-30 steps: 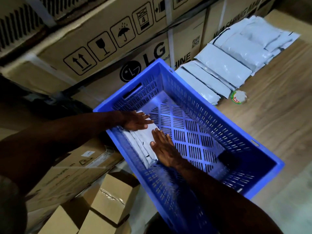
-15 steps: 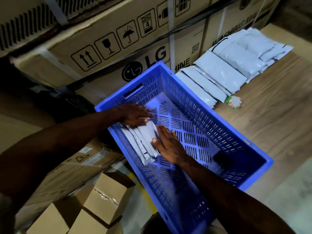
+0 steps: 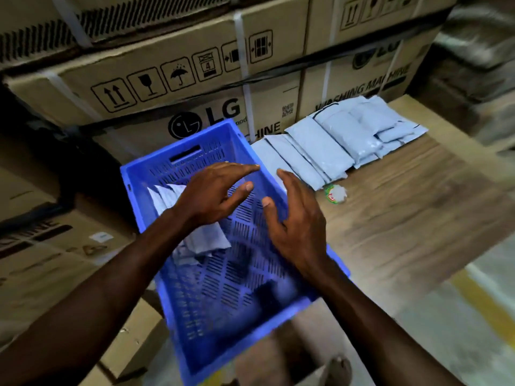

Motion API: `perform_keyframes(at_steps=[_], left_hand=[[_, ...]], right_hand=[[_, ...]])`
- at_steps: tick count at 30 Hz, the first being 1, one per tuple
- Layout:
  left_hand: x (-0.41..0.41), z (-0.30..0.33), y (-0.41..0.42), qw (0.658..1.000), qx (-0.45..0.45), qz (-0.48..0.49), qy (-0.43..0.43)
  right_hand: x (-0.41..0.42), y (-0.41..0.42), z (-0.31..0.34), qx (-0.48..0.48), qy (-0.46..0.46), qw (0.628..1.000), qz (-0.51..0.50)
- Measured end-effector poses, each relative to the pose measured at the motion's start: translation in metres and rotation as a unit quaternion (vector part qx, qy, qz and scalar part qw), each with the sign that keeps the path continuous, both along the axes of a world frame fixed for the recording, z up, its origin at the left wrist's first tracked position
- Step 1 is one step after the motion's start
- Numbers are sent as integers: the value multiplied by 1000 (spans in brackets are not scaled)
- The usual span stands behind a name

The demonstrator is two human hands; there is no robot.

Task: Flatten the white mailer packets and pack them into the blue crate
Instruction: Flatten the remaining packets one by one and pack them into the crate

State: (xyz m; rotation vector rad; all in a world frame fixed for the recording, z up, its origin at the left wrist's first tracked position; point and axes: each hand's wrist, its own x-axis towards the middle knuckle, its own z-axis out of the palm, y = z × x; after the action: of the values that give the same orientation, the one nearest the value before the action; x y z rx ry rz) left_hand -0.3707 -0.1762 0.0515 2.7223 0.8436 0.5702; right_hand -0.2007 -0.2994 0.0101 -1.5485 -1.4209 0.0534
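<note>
My left hand [image 3: 214, 196] and right hand [image 3: 295, 218] hover spread and empty above the crate [image 3: 223, 316]. Next I'd take one mailer [image 3: 309, 151] off the bench [image 3: 404, 218], press it flat, then stack it on the packed ones [image 3: 200, 243]

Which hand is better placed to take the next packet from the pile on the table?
Right, probably. The right hand is open above the crate's wall, nearest the pile. The left hand, also empty, would reach across.

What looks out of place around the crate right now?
A small crumpled wrapper with red and green print lies on the wooden surface, between the blue crate and the stack of white packets. Inside the crate, the packets sit rumpled and tilted, not flat.
</note>
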Motion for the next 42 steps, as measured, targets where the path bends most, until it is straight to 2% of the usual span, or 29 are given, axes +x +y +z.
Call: perform_keyframes(at_steps=[4,8,15,24,30,33,39,42], left_hand=[[68,-1,-58,998,-3,58,-37],[133,-15,-94,996,-24,87,-21],[213,-26,-88,992,-67,100,19],[276,-34,-2,985,-76,67,137],[331,-63,84,970,-88,107,198],[354,-76,120,960,-95,114,237],[365,-104,187,938,-27,116,326],[369,-113,209,929,2,113,353]], right_hand=[[77,-22,-3,-12,-12,1000,-17],[146,-40,-15,-30,-32,999,-33],[227,-35,-28,-95,-80,991,-44],[296,25,-54,-175,-136,973,-64],[351,96,-82,-182,-132,974,-37],[365,127,-97,-230,-132,964,-7],[352,161,-123,-266,-176,947,33],[344,168,-132,-293,-186,938,21]])
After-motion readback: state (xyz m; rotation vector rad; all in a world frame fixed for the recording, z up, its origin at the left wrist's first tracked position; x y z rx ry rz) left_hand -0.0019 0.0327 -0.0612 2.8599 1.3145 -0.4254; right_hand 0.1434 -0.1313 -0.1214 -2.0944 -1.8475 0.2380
